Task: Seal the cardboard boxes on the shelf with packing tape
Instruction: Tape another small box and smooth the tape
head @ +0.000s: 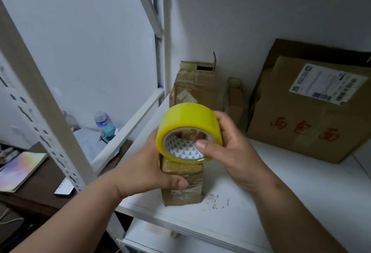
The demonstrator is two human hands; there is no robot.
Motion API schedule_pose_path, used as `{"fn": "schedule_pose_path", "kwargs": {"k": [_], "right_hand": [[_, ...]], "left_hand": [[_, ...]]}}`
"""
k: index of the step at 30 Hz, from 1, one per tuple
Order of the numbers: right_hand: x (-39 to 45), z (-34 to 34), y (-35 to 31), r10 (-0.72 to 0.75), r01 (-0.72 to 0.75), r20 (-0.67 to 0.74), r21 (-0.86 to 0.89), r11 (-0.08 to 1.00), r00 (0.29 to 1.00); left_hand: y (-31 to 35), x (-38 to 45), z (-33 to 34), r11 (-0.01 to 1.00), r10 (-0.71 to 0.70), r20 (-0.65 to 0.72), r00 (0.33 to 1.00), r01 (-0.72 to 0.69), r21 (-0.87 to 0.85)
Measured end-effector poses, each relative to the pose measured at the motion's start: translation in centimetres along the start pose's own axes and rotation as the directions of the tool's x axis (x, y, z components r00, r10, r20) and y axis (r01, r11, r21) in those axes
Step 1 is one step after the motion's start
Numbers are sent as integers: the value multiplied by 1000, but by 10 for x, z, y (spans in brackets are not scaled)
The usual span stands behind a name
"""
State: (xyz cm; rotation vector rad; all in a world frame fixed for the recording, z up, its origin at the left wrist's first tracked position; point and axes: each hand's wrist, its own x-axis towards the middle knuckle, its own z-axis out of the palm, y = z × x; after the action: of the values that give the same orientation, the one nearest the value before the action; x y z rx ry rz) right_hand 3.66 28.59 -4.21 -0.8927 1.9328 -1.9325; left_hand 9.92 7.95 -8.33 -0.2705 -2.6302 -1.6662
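Note:
A yellow roll of packing tape (pixel 186 118) is held up over the white shelf (pixel 301 182). My right hand (pixel 236 152) grips the roll, thumb on its front rim and fingers reaching through the core. My left hand (pixel 148 170) grips the near end of a long, narrow cardboard box (pixel 182 190) wrapped in old tape, thumb across its front. The box runs back along the shelf's left side; its far end (pixel 196 84) has a flap standing open. A large cardboard box (pixel 313 112) with a shipping label and red characters leans at the right.
A flat folded piece of cardboard (pixel 235 100) stands between the two boxes. The white perforated shelf upright (pixel 46 112) crosses the left. Beyond it, a dark desk (pixel 40 184) holds a colourful notebook (pixel 22 168), a phone, papers and a water bottle (pixel 101 120).

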Motion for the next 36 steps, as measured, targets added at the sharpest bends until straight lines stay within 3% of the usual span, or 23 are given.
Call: {"fn": "schedule_pose_path", "kwargs": {"k": [8,14,19,22,23,25,27,30,33,36], "right_hand": [[4,-3,-10,-13,2,-56,-187,982,998],[-19,-59,-5,63,-95,-299,-93,991,952],[-38,-51,32,187,-220,-250,-112,969,950],[-39,-43,43,213,-257,-239,-171,951,947],[-38,-42,43,214,-262,-237,-189,946,947],[-37,-40,41,203,-255,-229,-231,939,952],[-36,-39,38,193,-251,-225,-266,931,955],[-37,-42,33,233,-299,-220,-344,890,947],[-42,-48,21,383,-406,-139,-391,826,913],[-40,-39,-3,310,-313,-99,-541,781,946]], "left_hand": [[-5,7,-5,970,67,44,997,-76,229],[-13,0,-11,977,-28,34,999,20,212],[-11,-2,-11,976,-21,34,999,13,218],[-1,-4,-16,942,-33,84,996,3,335],[5,-5,-17,899,-24,115,993,-29,437],[18,-4,-16,705,-27,181,983,-110,701],[27,-2,-10,559,-38,237,971,-176,810],[28,0,-2,563,-10,253,967,-204,801],[22,1,1,589,28,230,973,-202,782],[19,0,5,645,78,183,980,-189,740]]}}
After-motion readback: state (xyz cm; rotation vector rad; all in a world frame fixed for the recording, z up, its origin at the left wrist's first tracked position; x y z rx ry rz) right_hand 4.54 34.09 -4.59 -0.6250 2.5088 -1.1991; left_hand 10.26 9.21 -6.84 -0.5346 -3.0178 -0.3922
